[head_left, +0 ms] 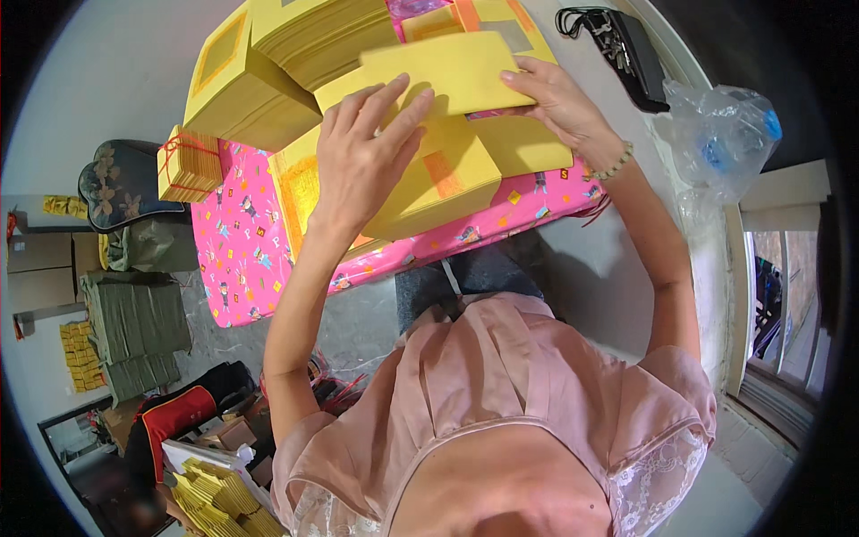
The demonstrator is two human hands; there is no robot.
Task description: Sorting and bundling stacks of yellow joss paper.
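My right hand (559,100) pinches the right end of a folded yellow paper (452,67), thumb on the near face and fingers behind. At its left end, my left hand (362,152) has its fingers stretched out and apart; whether they press on the paper cannot be made out. Below both hands lies a thick yellow paper stack (438,197) with an orange patch on top. Part of that stack is hidden by my left hand and wrist. All of this rests on a table with a pink patterned cover (242,242).
Tall yellow paper stacks (322,40) stand at the back left. A small bundle tied with red string (190,166) sits on the table's left corner, by a dark floral chair back (130,188). A black bag (617,54) and clear plastic bag (725,139) lie right.
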